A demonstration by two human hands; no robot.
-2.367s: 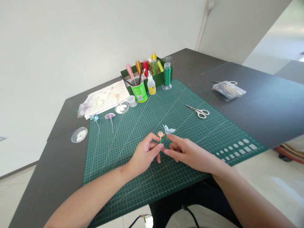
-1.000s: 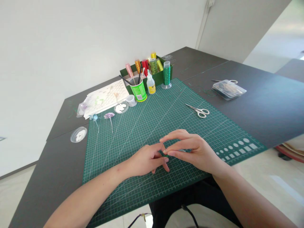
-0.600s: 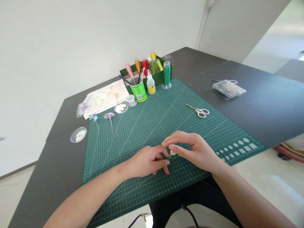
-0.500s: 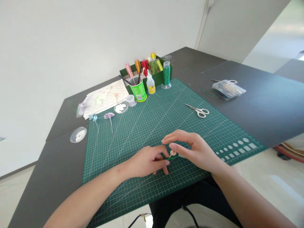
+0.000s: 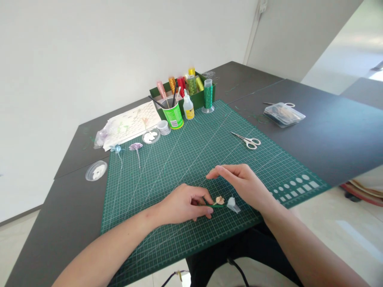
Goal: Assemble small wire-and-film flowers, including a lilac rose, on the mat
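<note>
My left hand (image 5: pixel 186 204) rests low on the green cutting mat (image 5: pixel 191 159), its fingers pinched on the green stem of a small peach paper flower (image 5: pixel 219 200) that lies on the mat. A pale translucent petal piece (image 5: pixel 232 204) lies just right of the flower. My right hand (image 5: pixel 239 184) hovers above and behind both with its fingers stretched out and apart, holding nothing.
Small scissors (image 5: pixel 248 140) lie on the mat's right part. At the back stand a green cup of tools (image 5: pixel 172 113), a glue bottle (image 5: pixel 188 108), a green thread spool (image 5: pixel 208 95) and a box of spools (image 5: pixel 191 88). Two finished flowers (image 5: pixel 135 147), petal dishes (image 5: pixel 95 170) and a plastic pouch (image 5: pixel 284 114) lie around.
My hands came down from holding the flower and petal upright to the mat. My right hand then lifted off, uncovering the flower and the petal piece lying there.
</note>
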